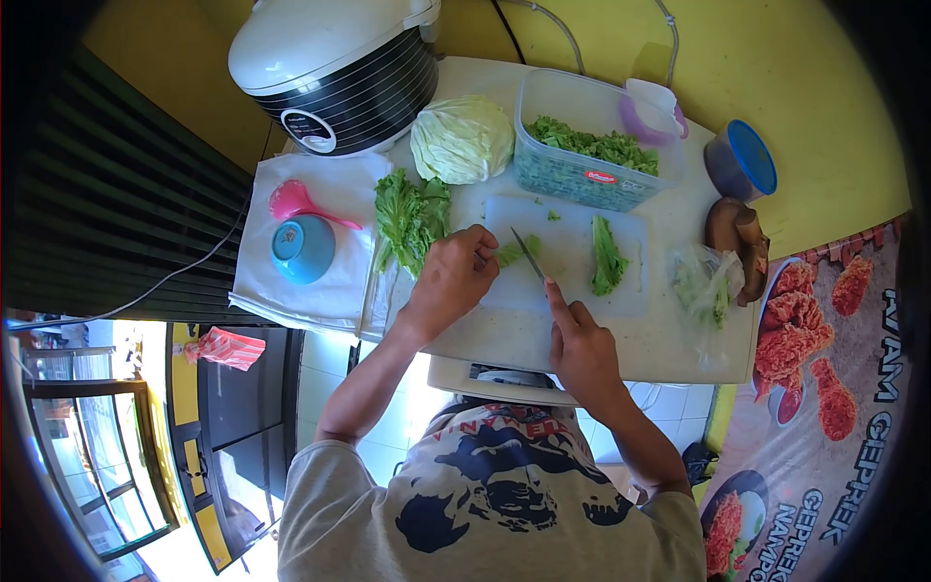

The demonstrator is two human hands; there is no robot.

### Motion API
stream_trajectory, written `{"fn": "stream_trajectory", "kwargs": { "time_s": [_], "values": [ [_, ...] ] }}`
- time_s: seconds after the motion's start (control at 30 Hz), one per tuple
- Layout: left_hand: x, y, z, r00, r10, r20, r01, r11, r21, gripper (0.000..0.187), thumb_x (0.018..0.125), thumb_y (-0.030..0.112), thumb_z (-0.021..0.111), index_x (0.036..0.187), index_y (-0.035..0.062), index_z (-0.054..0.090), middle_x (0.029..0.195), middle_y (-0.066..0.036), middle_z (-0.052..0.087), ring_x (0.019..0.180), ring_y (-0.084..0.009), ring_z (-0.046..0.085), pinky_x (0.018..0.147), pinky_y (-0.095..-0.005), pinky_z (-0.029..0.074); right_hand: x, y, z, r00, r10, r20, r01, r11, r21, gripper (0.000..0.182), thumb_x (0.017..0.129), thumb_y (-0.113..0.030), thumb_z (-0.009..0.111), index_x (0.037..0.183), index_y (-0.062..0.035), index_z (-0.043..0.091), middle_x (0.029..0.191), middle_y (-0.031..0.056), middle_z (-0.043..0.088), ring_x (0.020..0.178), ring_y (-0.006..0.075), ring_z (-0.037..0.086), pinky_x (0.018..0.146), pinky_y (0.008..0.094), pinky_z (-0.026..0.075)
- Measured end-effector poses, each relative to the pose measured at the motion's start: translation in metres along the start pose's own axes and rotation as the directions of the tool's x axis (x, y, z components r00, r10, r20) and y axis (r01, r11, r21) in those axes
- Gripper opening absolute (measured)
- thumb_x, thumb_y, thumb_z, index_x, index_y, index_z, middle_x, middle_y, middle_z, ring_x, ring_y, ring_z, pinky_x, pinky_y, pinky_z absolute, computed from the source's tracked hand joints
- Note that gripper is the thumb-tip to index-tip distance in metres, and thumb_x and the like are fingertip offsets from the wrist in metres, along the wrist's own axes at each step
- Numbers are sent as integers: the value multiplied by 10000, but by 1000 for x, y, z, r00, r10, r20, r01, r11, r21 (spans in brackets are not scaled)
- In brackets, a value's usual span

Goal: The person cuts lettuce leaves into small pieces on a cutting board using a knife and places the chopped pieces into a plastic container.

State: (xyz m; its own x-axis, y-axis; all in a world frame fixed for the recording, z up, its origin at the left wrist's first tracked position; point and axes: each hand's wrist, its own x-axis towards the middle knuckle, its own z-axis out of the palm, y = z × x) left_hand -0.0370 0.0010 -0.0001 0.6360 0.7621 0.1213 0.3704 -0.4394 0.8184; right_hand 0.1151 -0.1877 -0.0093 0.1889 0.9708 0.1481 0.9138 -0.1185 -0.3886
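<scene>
My right hand (585, 354) is wrapped round the handle of a knife (529, 254), its blade angled up and left over the white cutting board (572, 303). Under the blade lies a small piece of lettuce leaf (511, 252). My left hand (452, 270) is curled at the board's left edge, fingertips closed on the near end of that leaf. Another lettuce leaf (607, 257) rests farther right on the board, and small green scraps lie near its top. A bunch of lettuce (411, 218) sits just beyond my left hand.
Behind the board stand a cabbage (462, 140) and a clear plastic container (582, 184) of cut greens. A rice cooker (335, 82), blue bowl (303, 249) and pink ladle (308, 205) are at left. At right are a plastic bag (700, 286) and a blue-lidded tub (741, 161).
</scene>
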Motion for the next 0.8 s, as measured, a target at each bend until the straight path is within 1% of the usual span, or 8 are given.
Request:
{"fn": "stream_trajectory", "kwargs": {
  "time_s": [0.07,0.17,0.27,0.37,0.47,0.57,0.8],
  "values": [
    [0,0,-2,1000,-12,6,12,1000,2,166,884,21,697,1037,-42,679,825,-127,724,695,-185,724,676,-318,569,4,1,3,1000,-23,-10,23,1000,-13,707,929,-49,637,1594,-88,400,863,120,608,535,288,613,508,405,548],
    [0,1,-2,1000,-26,4,26,1000,-10,188,881,27,706,1053,-41,672,835,-131,727,698,-193,725,680,-322,571,-4,5,1,999,8,-34,-8,1000,-6,710,925,-41,640,1592,-87,402,858,118,604,535,284,609,500,400,541],
    [-2,-1,-2,999,-32,-7,32,999,-14,206,878,28,713,1068,-38,667,835,-132,726,701,-195,725,686,-323,573,-5,5,-1,999,1,-53,1,999,40,709,917,-30,646,1585,-85,415,847,113,596,534,278,603,492,396,533],
    [-1,0,-1,998,-55,-2,55,998,-22,212,874,23,717,1071,-37,665,832,-131,726,708,-194,725,692,-320,575,-7,-2,-2,996,-69,-60,77,988,136,711,911,-22,650,1582,-86,424,836,105,588,538,267,599,490,395,530],
    [-1,0,-2,998,-68,0,68,997,-33,213,869,18,720,1067,-38,665,830,-129,723,718,-190,724,697,-316,575,-12,-4,1,997,-79,-12,80,988,131,713,910,-24,652,1583,-88,423,834,98,586,543,262,597,496,396,534],
    [-1,0,-2,997,-77,-3,76,996,-43,211,867,17,723,1062,-39,666,827,-127,719,721,-184,721,699,-314,574,-15,-3,2,995,-94,-15,95,985,147,713,912,-30,651,1584,-87,421,835,97,586,539,259,592,499,397,536],
    [-1,1,-2,997,-74,-14,74,996,-47,191,867,19,726,1038,-45,672,810,-120,713,703,-173,700,699,-305,571,-19,-7,-4,997,-67,50,64,996,61,725,907,-34,647,1589,-73,407,842,104,591,526,269,598,494,407,539]
  ]
}}
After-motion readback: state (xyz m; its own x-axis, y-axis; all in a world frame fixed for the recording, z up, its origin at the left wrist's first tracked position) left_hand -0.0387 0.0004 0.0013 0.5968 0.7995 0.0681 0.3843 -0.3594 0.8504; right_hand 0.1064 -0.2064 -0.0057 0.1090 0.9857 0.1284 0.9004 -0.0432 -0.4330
